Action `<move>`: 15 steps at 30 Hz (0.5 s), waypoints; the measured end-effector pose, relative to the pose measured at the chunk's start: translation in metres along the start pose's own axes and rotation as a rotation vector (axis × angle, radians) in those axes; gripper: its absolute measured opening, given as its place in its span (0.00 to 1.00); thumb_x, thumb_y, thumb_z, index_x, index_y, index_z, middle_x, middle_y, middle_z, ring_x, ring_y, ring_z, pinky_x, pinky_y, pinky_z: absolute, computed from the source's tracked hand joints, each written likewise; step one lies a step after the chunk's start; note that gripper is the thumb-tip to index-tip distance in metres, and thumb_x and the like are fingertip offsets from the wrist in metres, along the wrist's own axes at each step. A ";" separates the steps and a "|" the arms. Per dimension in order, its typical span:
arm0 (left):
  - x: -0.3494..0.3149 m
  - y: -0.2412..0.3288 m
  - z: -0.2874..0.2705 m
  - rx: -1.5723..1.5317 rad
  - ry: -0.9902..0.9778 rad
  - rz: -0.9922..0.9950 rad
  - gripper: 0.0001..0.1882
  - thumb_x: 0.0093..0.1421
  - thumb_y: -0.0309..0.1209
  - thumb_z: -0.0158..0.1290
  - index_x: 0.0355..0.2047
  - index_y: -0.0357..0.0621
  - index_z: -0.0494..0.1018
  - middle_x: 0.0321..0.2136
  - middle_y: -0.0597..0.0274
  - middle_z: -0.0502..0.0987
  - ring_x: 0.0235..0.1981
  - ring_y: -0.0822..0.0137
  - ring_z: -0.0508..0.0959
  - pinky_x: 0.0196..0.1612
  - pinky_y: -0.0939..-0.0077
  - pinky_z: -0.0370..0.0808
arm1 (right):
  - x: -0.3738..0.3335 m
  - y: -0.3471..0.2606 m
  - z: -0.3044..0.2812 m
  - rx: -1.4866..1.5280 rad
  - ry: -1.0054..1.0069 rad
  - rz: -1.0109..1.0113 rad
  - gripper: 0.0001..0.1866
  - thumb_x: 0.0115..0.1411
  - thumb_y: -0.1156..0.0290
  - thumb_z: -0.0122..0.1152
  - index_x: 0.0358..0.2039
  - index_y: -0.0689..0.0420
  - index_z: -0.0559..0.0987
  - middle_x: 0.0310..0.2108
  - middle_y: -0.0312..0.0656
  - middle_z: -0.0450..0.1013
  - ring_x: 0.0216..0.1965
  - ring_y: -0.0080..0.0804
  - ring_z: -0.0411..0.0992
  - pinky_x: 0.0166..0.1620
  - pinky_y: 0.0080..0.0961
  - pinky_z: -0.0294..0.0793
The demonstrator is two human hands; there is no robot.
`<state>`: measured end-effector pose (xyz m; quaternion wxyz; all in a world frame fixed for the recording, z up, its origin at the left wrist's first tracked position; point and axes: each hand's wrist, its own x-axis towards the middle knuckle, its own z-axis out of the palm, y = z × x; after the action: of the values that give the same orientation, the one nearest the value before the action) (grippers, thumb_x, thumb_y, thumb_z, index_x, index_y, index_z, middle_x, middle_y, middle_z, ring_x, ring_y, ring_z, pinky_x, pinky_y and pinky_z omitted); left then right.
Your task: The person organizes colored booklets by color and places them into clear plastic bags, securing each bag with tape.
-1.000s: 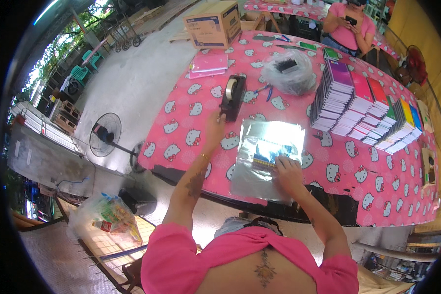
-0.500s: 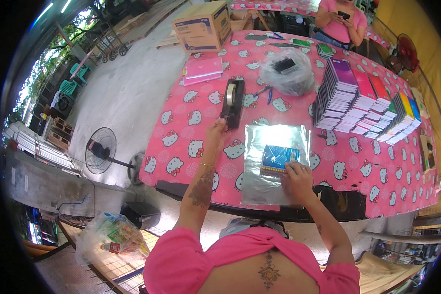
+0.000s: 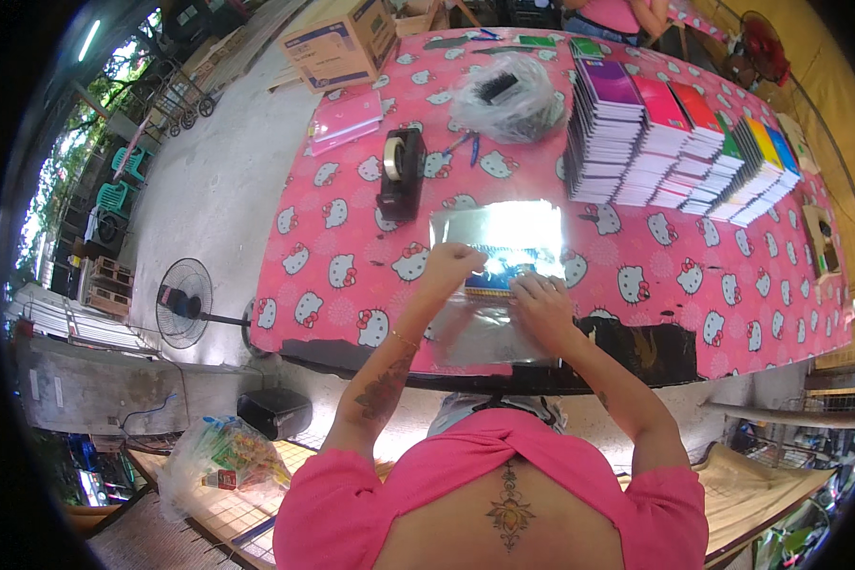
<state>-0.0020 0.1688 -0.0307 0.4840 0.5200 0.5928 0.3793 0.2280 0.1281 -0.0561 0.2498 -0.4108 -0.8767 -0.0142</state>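
A small blue spiral notebook (image 3: pixel 490 282) lies in front of me on a stack of shiny clear plastic sheets (image 3: pixel 484 340). My left hand (image 3: pixel 452 267) is at its left side, fingertips pinched together over the cover; anything between them is too small to make out. My right hand (image 3: pixel 544 306) holds the notebook at its lower right, fingers closed against it. Glare on the plastic hides part of the cover. Beyond my left hand stands a black tape dispenser (image 3: pixel 402 180) with a roll of clear tape.
Tall stacks of spiral notebooks (image 3: pixel 610 142) stand at the right. A clear plastic bag (image 3: pixel 518 104), blue-handled pliers (image 3: pixel 473 150), pink folders (image 3: pixel 345 121) and a cardboard box (image 3: pixel 342 46) sit farther back. A fan (image 3: pixel 185 302) stands left of the table; a person (image 3: pixel 617 17) is opposite.
My left hand has moved right from the tape dispenser to the notebook. My right hand stays at the notebook. The whole view has shifted, with the table now higher and farther left.
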 end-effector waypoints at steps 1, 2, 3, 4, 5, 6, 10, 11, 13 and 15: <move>-0.002 0.001 0.014 0.003 0.000 -0.004 0.13 0.57 0.35 0.61 0.29 0.34 0.82 0.24 0.61 0.81 0.27 0.73 0.79 0.30 0.75 0.74 | -0.001 0.003 0.002 0.015 0.015 -0.021 0.19 0.53 0.65 0.64 0.46 0.55 0.77 0.43 0.35 0.74 0.52 0.31 0.72 0.51 0.34 0.67; -0.004 0.001 0.026 0.097 0.008 -0.031 0.14 0.57 0.37 0.60 0.28 0.34 0.81 0.23 0.60 0.82 0.26 0.70 0.79 0.30 0.72 0.74 | -0.002 0.005 0.005 0.030 0.030 -0.042 0.19 0.53 0.65 0.64 0.46 0.54 0.77 0.43 0.35 0.74 0.52 0.31 0.72 0.51 0.34 0.67; -0.004 -0.001 0.035 0.193 0.017 -0.059 0.16 0.57 0.39 0.60 0.27 0.35 0.81 0.22 0.58 0.82 0.25 0.67 0.80 0.30 0.70 0.74 | -0.003 0.007 0.007 0.038 0.029 -0.046 0.18 0.54 0.64 0.63 0.45 0.54 0.77 0.43 0.35 0.74 0.51 0.31 0.72 0.51 0.34 0.67; -0.005 -0.010 0.041 0.196 0.023 -0.063 0.16 0.57 0.39 0.60 0.27 0.35 0.81 0.22 0.58 0.82 0.25 0.67 0.80 0.30 0.70 0.74 | -0.003 0.007 0.009 0.045 0.030 -0.050 0.18 0.54 0.64 0.63 0.45 0.54 0.77 0.43 0.35 0.74 0.51 0.31 0.72 0.51 0.34 0.67; -0.005 -0.019 0.047 0.465 0.110 -0.002 0.18 0.57 0.43 0.61 0.27 0.37 0.81 0.22 0.55 0.82 0.25 0.62 0.81 0.29 0.66 0.75 | -0.002 0.007 0.011 0.032 0.056 -0.068 0.17 0.55 0.64 0.62 0.45 0.54 0.77 0.42 0.35 0.74 0.51 0.31 0.72 0.51 0.34 0.67; -0.004 -0.016 0.054 0.734 0.186 0.065 0.20 0.56 0.46 0.61 0.26 0.38 0.81 0.22 0.52 0.81 0.25 0.57 0.82 0.29 0.62 0.75 | -0.004 0.011 0.014 0.012 0.083 -0.076 0.17 0.55 0.64 0.62 0.45 0.54 0.77 0.42 0.35 0.74 0.51 0.31 0.72 0.51 0.33 0.67; -0.003 -0.005 0.044 0.939 0.003 -0.023 0.24 0.54 0.54 0.61 0.25 0.42 0.81 0.23 0.49 0.81 0.27 0.49 0.82 0.30 0.56 0.75 | -0.006 0.018 0.018 0.039 0.074 -0.081 0.16 0.56 0.64 0.60 0.44 0.54 0.78 0.40 0.35 0.74 0.48 0.32 0.73 0.50 0.33 0.67; -0.003 -0.005 0.046 0.981 0.045 -0.002 0.25 0.53 0.55 0.62 0.24 0.43 0.80 0.23 0.49 0.80 0.27 0.49 0.82 0.30 0.56 0.75 | -0.006 0.018 0.016 0.047 0.065 -0.062 0.17 0.56 0.63 0.61 0.44 0.55 0.78 0.40 0.36 0.74 0.48 0.33 0.72 0.50 0.35 0.67; -0.007 -0.008 0.045 1.015 0.103 0.013 0.26 0.52 0.57 0.62 0.22 0.44 0.80 0.23 0.50 0.80 0.27 0.49 0.82 0.29 0.55 0.75 | -0.002 0.015 0.007 0.055 0.056 -0.063 0.18 0.56 0.62 0.62 0.44 0.56 0.78 0.40 0.37 0.73 0.48 0.34 0.71 0.51 0.36 0.66; -0.012 -0.008 0.040 1.085 0.115 0.102 0.27 0.53 0.58 0.61 0.24 0.43 0.79 0.20 0.50 0.79 0.25 0.49 0.81 0.28 0.53 0.75 | 0.004 0.013 -0.001 0.115 0.016 0.010 0.21 0.56 0.57 0.63 0.47 0.54 0.78 0.40 0.39 0.72 0.50 0.36 0.70 0.52 0.39 0.64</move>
<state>0.0345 0.1537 -0.0456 0.0942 0.7017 0.7027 0.0698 0.2361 0.1394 -0.0557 0.2799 -0.4002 -0.8720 0.0342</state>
